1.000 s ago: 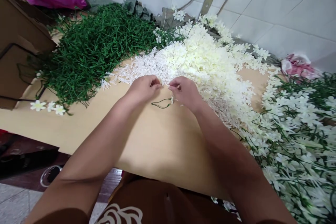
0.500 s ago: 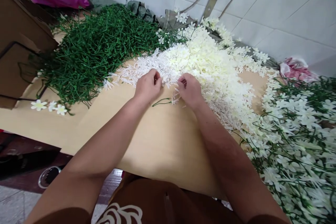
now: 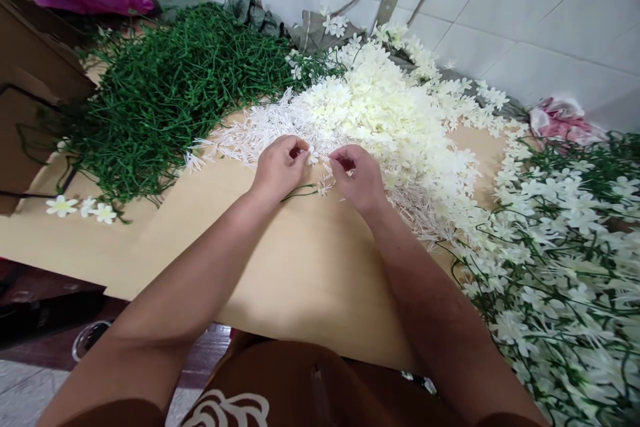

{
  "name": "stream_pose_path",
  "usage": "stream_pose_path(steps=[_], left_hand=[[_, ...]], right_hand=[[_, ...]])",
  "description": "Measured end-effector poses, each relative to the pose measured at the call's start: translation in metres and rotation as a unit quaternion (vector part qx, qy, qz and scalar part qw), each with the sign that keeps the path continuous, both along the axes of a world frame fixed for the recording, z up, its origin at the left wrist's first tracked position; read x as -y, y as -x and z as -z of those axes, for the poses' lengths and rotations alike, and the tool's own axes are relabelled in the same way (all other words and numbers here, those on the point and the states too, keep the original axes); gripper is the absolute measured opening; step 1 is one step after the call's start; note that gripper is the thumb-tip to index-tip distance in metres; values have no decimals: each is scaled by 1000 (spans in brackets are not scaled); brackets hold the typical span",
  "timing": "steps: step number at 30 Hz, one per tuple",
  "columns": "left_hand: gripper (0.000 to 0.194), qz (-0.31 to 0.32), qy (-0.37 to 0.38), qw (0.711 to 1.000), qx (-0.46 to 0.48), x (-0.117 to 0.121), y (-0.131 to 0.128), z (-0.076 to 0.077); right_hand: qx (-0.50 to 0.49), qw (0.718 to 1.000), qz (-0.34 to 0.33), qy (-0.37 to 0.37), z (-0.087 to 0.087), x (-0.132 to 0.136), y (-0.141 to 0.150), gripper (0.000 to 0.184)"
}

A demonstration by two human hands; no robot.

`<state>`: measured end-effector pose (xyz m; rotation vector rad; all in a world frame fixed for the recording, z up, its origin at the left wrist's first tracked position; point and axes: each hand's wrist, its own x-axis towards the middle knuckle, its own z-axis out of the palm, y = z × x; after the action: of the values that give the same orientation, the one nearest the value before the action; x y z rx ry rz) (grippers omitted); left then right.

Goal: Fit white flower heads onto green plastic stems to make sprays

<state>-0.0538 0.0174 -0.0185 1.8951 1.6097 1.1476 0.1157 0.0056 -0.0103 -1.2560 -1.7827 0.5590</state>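
Both bare forearms reach forward over the surface (image 3: 300, 267), angling in from either side, and the two hands face each other across a narrow gap. Here's the left hand (image 3: 279, 165), back upward, fingers curled in and thumb meeting forefinger: it has a small white flower (image 3: 313, 156) in a pinch, right at the fingertips, on the side towards the other hand. And across from it, the right hand (image 3: 359, 177), fingers bent, thumb and forefinger drawn together into a pinch, the tips pointing at that flower; whether something thin sits between them, I can't tell from here.

Just below the gap lies a thin green stem (image 3: 300, 192), running from beside the left wrist to a white stamen cluster (image 3: 324, 189) near the right thumb. Directly beyond the hands, white stamens (image 3: 280, 121) spread in a loose pile, and past the right hand rises a big heap of cream flower heads (image 3: 390, 100). Over beyond the left hand, it's a thick tangle of green stems (image 3: 185, 73), with three loose flowers (image 3: 61, 206) well out to that hand's left, near a cardboard box (image 3: 35, 107). Well to the right of the right hand, white flowers on green stems (image 3: 560, 260) lie in a broad mass, and a pink-and-white plastic bag (image 3: 563, 121) sits behind them, close to the tiled wall (image 3: 540, 27).
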Motion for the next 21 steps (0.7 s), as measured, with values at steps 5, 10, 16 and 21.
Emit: stream_pose_path(steps=[5, 10, 16, 21], left_hand=[[7, -2, -8, 1000, -7, 5, -3, -4], [6, 18, 23, 1000, 11, 9, -9, -3], [8, 21, 64, 997, 45, 10, -12, -4], [7, 11, 86, 993, 75, 10, -14, -4]], right_hand=[[72, 994, 9, -87, 5, 2, 9, 8], [132, 981, 39, -140, 12, 1, 11, 9], [173, 975, 62, -121, 10, 3, 12, 11], [190, 973, 73, -112, 7, 6, 13, 11]])
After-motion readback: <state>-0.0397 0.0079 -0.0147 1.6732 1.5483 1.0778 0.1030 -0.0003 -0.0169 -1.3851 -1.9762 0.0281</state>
